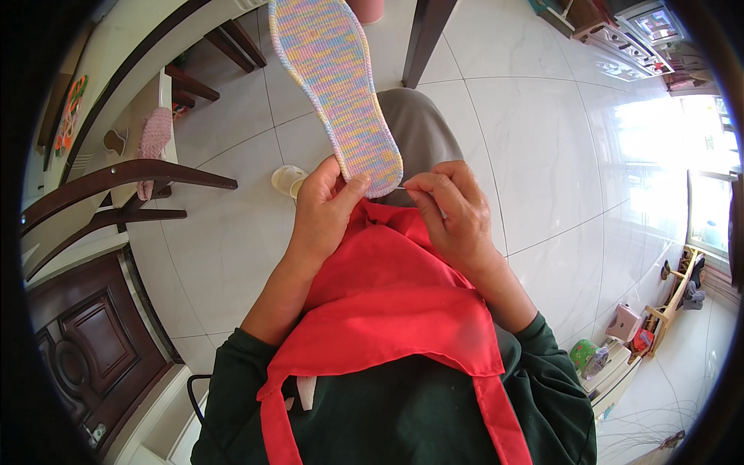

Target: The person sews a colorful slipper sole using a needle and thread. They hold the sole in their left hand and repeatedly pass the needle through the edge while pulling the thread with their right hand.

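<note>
A long, sole-shaped woven insole [341,93] in pastel pink, yellow and blue stripes stretches up and away from my lap. My left hand [324,208] pinches its near, rounded heel end, thumb on top and fingers underneath. Close by on the right, my right hand [456,203] is closed in a pinch on a thin, light needle [401,188], whose visible bit meets the insole's heel edge. Whether thread runs from the needle is too small to tell. Below both hands lies the red apron [387,287] over my lap.
A dark wooden chair [132,172] and a white-topped table [147,46] stand at the left. A dark table leg [428,43] rises ahead. On the tiled floor is a pale shoe [288,180]. A low wooden rack [668,306] with items sits far right.
</note>
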Demonstrator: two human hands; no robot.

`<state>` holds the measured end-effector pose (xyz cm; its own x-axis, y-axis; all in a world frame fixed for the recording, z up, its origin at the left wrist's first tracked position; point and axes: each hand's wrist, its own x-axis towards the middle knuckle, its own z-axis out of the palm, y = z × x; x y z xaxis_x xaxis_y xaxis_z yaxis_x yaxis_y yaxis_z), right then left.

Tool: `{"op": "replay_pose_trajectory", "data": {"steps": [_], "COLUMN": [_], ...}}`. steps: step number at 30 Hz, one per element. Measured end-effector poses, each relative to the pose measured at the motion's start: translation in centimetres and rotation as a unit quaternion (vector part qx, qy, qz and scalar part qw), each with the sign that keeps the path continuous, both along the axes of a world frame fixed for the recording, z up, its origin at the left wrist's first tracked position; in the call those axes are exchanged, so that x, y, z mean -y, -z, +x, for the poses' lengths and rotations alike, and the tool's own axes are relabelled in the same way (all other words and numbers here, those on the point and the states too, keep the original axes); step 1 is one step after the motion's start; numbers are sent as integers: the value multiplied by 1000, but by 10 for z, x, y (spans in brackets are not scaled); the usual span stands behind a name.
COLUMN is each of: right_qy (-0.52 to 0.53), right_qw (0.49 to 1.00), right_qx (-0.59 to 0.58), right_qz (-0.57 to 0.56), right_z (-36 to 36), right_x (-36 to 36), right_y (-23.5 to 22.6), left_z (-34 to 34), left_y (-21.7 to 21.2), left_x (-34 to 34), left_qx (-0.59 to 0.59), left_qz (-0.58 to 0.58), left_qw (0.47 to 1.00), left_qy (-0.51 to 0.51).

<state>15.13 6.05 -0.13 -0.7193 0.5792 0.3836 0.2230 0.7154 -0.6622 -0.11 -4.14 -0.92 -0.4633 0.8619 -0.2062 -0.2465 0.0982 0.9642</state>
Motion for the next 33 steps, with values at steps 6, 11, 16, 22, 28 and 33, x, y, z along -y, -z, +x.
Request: {"op": "replay_pose_trajectory", "data": {"steps": [6,11,16,22,28,33], "right_qy": [-4,-10,-39,-104,-155,-186], "right_qw": [1000,1000,996,983,970,959], "right_qx": [-12,-8,26,71,80,95], "right_qz": [8,22,82,137,172,193], "right_z": [-2,-2,-2,-10,-18,-22], "right_x": [0,-1,-1,-10,-17,-19], "right_y": [2,1,-1,-12,-22,-17], "left_z": [0,0,2,2,3,3], "left_y": [1,4,3,5,7,8], "left_x": [-1,0,0,0,0,-3], "left_qx": [-3,-3,-11,-37,-42,-51], "left_qz": [-5,-6,-10,-27,-29,-51], "left_qw": [1000,1000,1000,999,998,996], "left_qy": [-3,-6,-12,-27,-46,-45]}}
